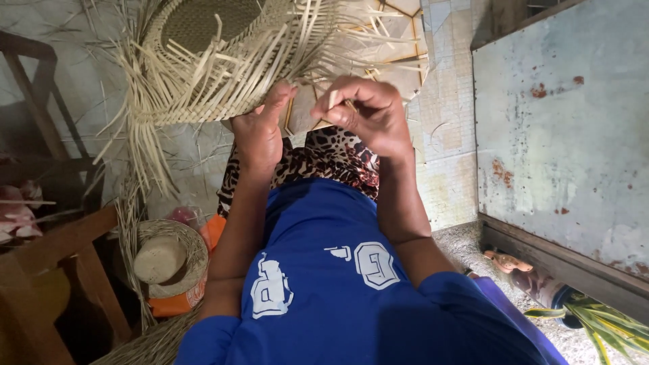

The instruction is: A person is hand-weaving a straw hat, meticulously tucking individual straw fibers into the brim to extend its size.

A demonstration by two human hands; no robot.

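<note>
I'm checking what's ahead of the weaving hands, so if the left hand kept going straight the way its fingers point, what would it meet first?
Most likely the half-woven pale straw hat. The left hand points up the picture, its thumb already at the brim's loose strips. Depth is hard to judge, but nothing shows between them.

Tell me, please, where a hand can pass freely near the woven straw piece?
Free: the tiled floor between the right hand and the rusty metal panel. Crowded: left of the left hand, where loose strands of the straw weaving hang over the wooden furniture.
</note>
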